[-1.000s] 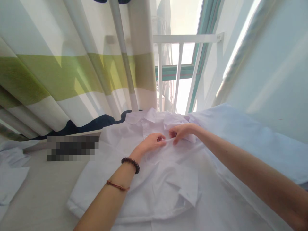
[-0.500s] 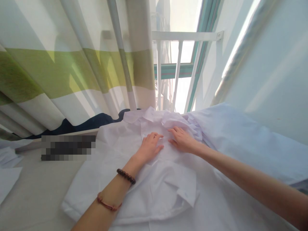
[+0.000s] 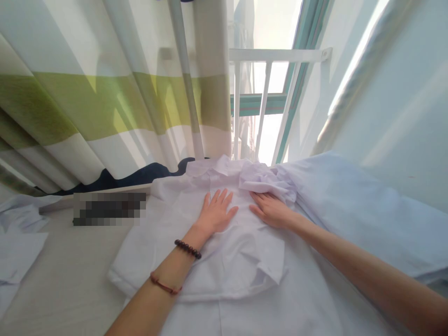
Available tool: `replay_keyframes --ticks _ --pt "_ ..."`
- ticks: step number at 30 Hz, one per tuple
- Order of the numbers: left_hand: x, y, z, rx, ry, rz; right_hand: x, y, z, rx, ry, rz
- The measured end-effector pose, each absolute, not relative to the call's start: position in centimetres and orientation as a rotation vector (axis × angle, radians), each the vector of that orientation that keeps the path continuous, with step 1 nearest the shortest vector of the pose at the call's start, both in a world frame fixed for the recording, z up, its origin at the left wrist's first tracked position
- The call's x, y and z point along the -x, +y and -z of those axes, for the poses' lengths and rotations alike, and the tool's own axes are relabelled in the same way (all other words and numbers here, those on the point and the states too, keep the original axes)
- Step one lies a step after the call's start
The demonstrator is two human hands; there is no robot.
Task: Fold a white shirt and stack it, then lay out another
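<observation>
A white collared shirt (image 3: 175, 219) lies spread over the surface, its collar at the far side near the railing. My left hand (image 3: 217, 212) rests flat on the front of the shirt, fingers spread and pointing away from me. Close to its right, my right hand (image 3: 271, 210) lies palm down with its fingers stretched out. Its fingertips are partly hidden at a bunched fold (image 3: 268, 177) of white cloth. A folded-over sleeve end or cuff (image 3: 275, 261) sits on the shirt nearer to me.
White cloth (image 3: 367, 210) extends along the wall at the right. More white fabric (image 3: 21, 233) lies at the far left. A blurred-out dark object (image 3: 110, 209) is left of the shirt. Behind hang a green and white curtain (image 3: 133, 102) and a white railing (image 3: 276, 55).
My left hand has flattened and spread its fingers on the shirt. My right fingertips have slipped partly beneath the bunched fold. The view has shifted slightly left.
</observation>
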State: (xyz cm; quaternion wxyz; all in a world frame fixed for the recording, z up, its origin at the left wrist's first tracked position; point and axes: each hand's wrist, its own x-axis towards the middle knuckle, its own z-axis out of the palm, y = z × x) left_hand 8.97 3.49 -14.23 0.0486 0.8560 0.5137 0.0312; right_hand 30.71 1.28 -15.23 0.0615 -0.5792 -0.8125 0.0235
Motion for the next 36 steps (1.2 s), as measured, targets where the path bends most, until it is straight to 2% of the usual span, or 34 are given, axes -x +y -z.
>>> replay_keyframes --ticks 6,11,17,23,27,36 --pt "-7.7 0.7 14.6 -2.667 1.492 -0.050 -29.8 1.5 14.8 1.777 -2.512 -0.116" --pt "-4.6 2.3 12.6 -2.600 1.297 -0.078 -27.1 0.1 12.3 1.671 -2.540 -0.144" --pt "1.9 4.4 11.8 -2.489 1.467 -0.148 -24.4 -4.2 11.6 1.492 -2.450 -0.568" --pt "3.1 3.4 14.5 -2.584 1.510 -0.424 -24.6 -4.8 11.9 1.440 -2.441 -0.695" --pt "2.8 3.1 14.2 -2.534 1.528 -0.373 -25.5 -4.6 11.3 1.401 -2.451 -0.894" --pt "7.0 2.3 9.2 -2.248 1.661 -0.086 -26.2 -4.0 13.2 1.397 -2.297 -1.210"
